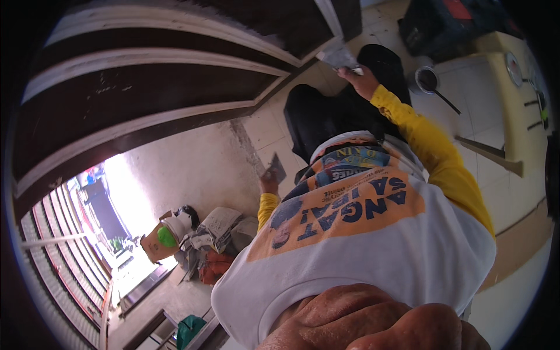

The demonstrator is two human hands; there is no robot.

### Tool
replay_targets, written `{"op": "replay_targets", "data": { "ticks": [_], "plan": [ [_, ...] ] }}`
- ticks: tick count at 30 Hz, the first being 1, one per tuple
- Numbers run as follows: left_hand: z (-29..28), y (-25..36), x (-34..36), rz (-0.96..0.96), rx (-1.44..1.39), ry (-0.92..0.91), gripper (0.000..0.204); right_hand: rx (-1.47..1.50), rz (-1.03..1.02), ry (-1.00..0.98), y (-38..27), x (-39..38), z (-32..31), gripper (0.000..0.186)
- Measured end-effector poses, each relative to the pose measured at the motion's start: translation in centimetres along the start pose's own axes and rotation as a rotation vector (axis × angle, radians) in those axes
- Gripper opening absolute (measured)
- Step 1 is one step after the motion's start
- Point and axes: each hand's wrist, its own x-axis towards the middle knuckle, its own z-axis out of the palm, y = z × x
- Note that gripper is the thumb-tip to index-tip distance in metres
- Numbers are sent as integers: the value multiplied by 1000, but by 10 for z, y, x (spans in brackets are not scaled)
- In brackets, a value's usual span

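Note:
My right hand [366, 83], at the end of a yellow sleeve, is closed around a putty knife [338, 55]. Its wide blade looks smeared with pale paste and lies close to the lower edge of a dark brown panel [192, 87] with white-coated mouldings. Lower and to the left, my left hand [269, 182] grips a second flat scraper [277, 167], whose grey blade points up beside my leg. The handle is mostly hidden by the fingers. Both black-trousered knees [315, 116] are bent in front of the panel.
Right of my knee stands a round can [426, 79] with a dark stick leaning out. A black case [449, 26] and a pale wooden stand [499, 64] lie beyond it. On the left, a white bucket [176, 224], a cardboard box [157, 244] and piled sacks [216, 230] line the wall.

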Motion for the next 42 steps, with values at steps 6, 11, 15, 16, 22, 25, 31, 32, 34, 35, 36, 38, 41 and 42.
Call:
{"op": "replay_targets", "data": {
  "ticks": [6,11,15,16,22,25,31,32,34,35,36,38,41,42],
  "plan": [
    [-28,107,40,781,-15,306,34,594,-31,258,-49,-91,-70,47],
    [7,306,23,137,-1666,-913,59,1049,-36,127,-44,-78,-19,47],
    [45,398,9,263,-1427,-1031,63,894,-225,15,-16,-68,6,43],
    [41,414,-3,274,-1472,-989,53,508,-437,47,-6,-66,-8,44],
    [39,363,42,1035,-642,-414,22,-792,-298,153,-38,-99,-148,61],
    [21,366,45,1230,-458,-424,18,-1646,348,515,0,-123,-195,41],
    [21,343,55,1411,-293,-231,20,-1373,716,24,8,-115,-237,30],
    [17,340,54,1306,-346,-282,23,-1391,687,43,-3,-114,-234,28],
    [15,324,62,1492,-226,-76,41,-1422,695,-3,-42,-106,-225,28],
    [19,316,65,1469,-202,-37,42,-1432,700,-21,-52,-103,-221,28],
    [18,311,63,1444,-174,3,44,-1479,705,-72,-50,-101,-219,28],
    [17,302,62,1440,-128,44,47,-1571,709,-178,-41,-93,-220,27],
    [11,301,66,1496,-68,58,49,-1487,789,-128,-33,-89,-217,28],
    [10,295,69,1503,-48,55,50,-1442,804,-87,-28,-91,-217,28]
  ]
}}
